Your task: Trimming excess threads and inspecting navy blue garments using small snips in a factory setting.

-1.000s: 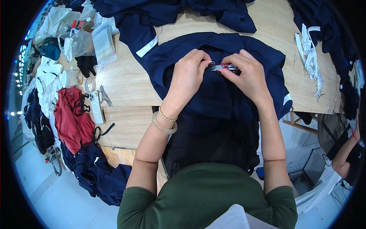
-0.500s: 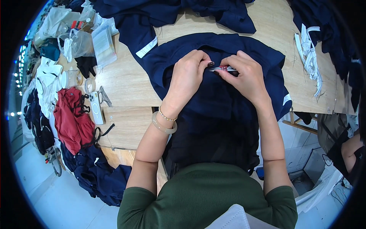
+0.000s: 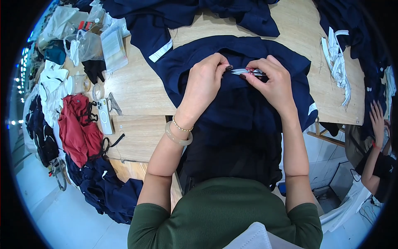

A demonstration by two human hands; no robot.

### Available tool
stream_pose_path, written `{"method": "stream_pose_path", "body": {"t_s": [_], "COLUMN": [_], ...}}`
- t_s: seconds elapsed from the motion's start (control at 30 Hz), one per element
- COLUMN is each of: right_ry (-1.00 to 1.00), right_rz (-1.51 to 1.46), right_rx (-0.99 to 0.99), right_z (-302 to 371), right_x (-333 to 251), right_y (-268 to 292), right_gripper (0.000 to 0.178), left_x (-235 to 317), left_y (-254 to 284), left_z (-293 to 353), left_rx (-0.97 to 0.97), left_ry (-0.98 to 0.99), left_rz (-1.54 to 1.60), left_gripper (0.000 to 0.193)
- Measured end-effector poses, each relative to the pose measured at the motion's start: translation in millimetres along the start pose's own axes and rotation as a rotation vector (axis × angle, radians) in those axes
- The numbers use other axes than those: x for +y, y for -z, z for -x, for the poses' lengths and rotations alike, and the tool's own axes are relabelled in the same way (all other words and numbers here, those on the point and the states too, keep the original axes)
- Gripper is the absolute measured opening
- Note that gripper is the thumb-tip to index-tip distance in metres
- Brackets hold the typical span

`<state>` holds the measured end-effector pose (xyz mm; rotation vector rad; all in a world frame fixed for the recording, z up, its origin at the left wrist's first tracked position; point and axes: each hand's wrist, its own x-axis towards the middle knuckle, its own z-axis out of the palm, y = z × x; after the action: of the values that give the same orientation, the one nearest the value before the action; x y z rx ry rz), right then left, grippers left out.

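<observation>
Garment of navy-blue cloth (image 3: 236,97) drapes over near edge of pale wooden counter (image 3: 143,97). Left hand (image 3: 206,76): fingers pressed together, hold unclear. Right hand (image 3: 271,81): fingers pinching silver-bladed, red-handled snips (image 3: 239,72). Slipping tips could nick cloth.

bright light fills the curved, black-rimmed view.

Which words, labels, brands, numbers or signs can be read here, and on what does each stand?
None can be read.
Papers in a clear sleeve: print-like lines, too small to read.
Co-worker's black top: a small pale mark, too blurred to read.
Phone: a pale ring on its back, no readable words.
Navy garment and snips: no lettering visible at this size.
</observation>
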<state>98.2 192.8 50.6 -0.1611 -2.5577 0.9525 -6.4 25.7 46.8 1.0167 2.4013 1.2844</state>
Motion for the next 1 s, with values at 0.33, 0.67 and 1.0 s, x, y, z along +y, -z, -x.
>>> {"method": "stream_pose_path", "body": {"t_s": [0.33,0.67,1.0], "right_ry": [-0.198,-0.526,-0.390], "right_rz": [-0.186,-0.772,-0.303], "right_rx": [0.123,0.110,-0.284], "right_z": [1,-2,-8], "right_x": [-1,11,-2], "right_y": [-2,10,-18], "right_gripper": [0.013,0.018,0.014], "left_x": [0,-2,34], "left_y": [0,10,-36], "left_z": [0,16,85], "left_rx": [0.406,0.335,-0.057], "left_ry": [0.070,-0.055,0.732], "left_rz": [0.370,0.122,1.192], "left_gripper": [0.008,0.013,0.024]}}
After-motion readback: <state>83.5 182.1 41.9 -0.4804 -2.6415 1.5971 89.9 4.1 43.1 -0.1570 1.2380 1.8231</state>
